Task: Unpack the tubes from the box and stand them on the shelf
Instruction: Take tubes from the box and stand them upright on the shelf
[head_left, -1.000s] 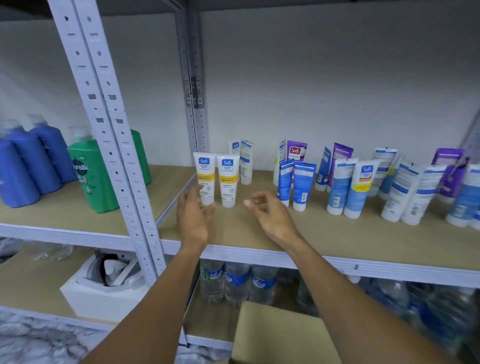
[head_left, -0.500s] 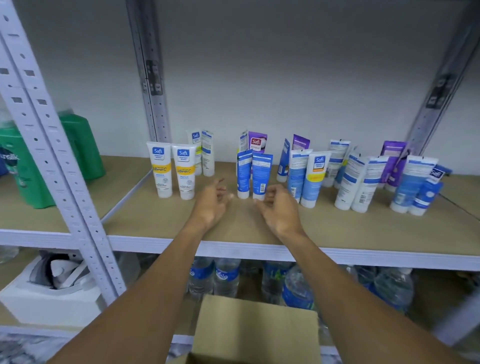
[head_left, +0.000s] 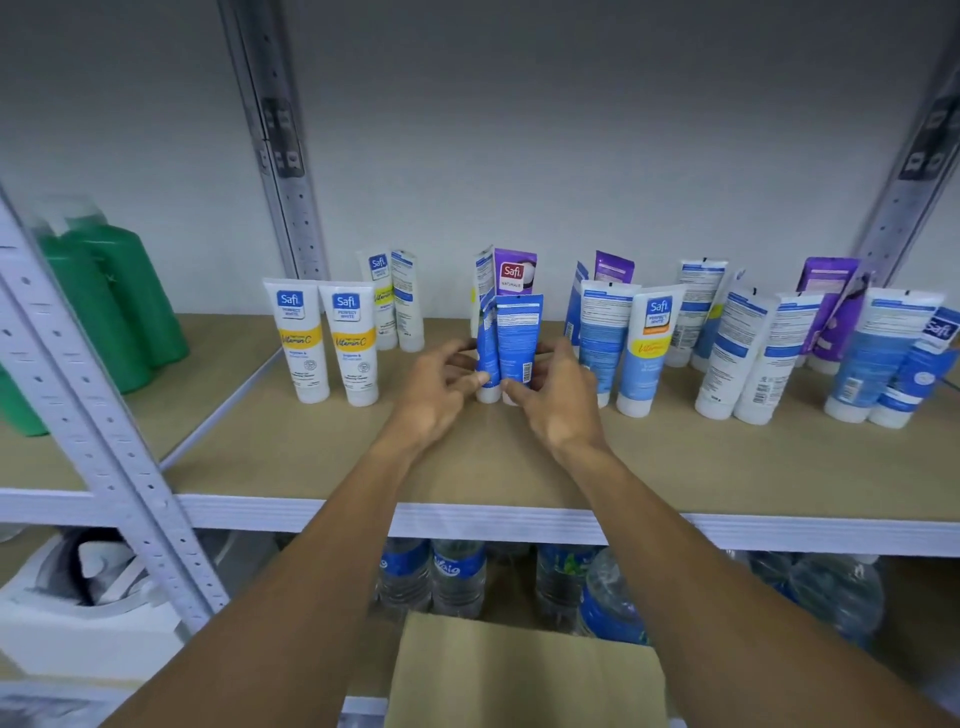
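Both hands had advanced since the earlier frame, from short of the front row to the pair of blue tubes (head_left: 511, 338) at the centre of the shelf board (head_left: 467, 467).

Head view:
- The left hand (head_left: 436, 387) had its thumb pressed on the lower front of the left tube, with its curled fingers round the side.
- The right hand (head_left: 558, 395) gripped the right tube the same way, thumb in front near the cap and fingers wrapped behind.
- The pair stood cap-down and touching, flat crimped ends up. Both were glossy blue plastic with white caps, and their back labels carried small print too fine to read.
- The shelf board was a matt tan panel with a white metal front edge, carried on a grey perforated upright (head_left: 93, 405).
- Two white tubes (head_left: 322, 340) to the left, each with a yellow band, read "Safi Perfect White" and "Vitamin C".
- A purple tube (head_left: 514, 273) behind the pair read "Safi Naturals".
- Green bottles (head_left: 114, 296) stood on the neighbouring bay.
- Clear water bottles (head_left: 431, 571) with blue labels stood on the shelf below.
- The plain brown cardboard box (head_left: 524, 670) sat at the bottom edge, between the forearms.
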